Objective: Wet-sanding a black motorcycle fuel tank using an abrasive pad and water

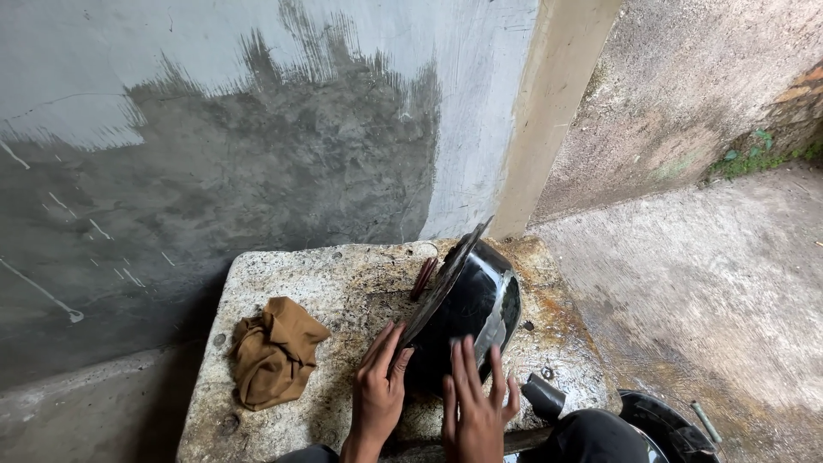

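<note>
Glossy black pan (471, 300) tilted, rim thin and worn

Glossy black pan (471, 313) tilted on edge atop stained slab, w/ flat lid.

Glossy black pan (480, 300), rough stained slab (343, 291), brown cloth (274, 351).

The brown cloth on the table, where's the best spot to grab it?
Probably pinch the raised fold at the top of the brown cloth, coming straight down from above. It lies crumpled in a loose heap on the stained table, with bunched ridges standing up, so they are easier to catch than its flat edges. It sits apart from the shiny black part, to the left of the left hand.
</note>
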